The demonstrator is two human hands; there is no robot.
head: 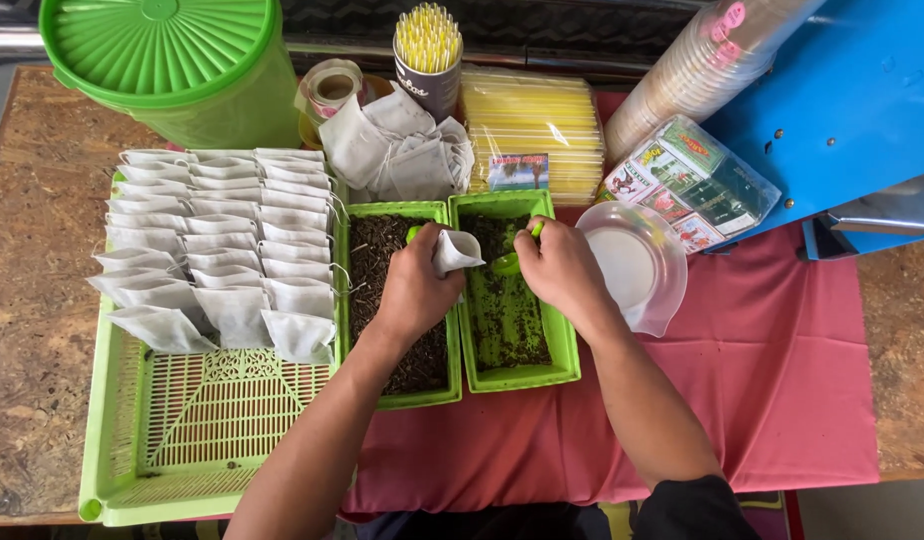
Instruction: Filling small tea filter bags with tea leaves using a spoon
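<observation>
Looking down from the head view, the left hand point(414, 285) pinches a small white paper bag point(454, 250) over the two green trays of dark loose leaves point(512, 325). The right hand point(560, 270) grips a green scoop point(509, 262) just beside the bag's mouth. Filled bags point(217, 250) lie in rows on a green slatted basket point(182, 440).

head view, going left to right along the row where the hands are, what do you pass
lattice tray with filled white bags → left tub of dark leaves → left hand holding a bag → right hand → clear lid → pink cloth
</observation>
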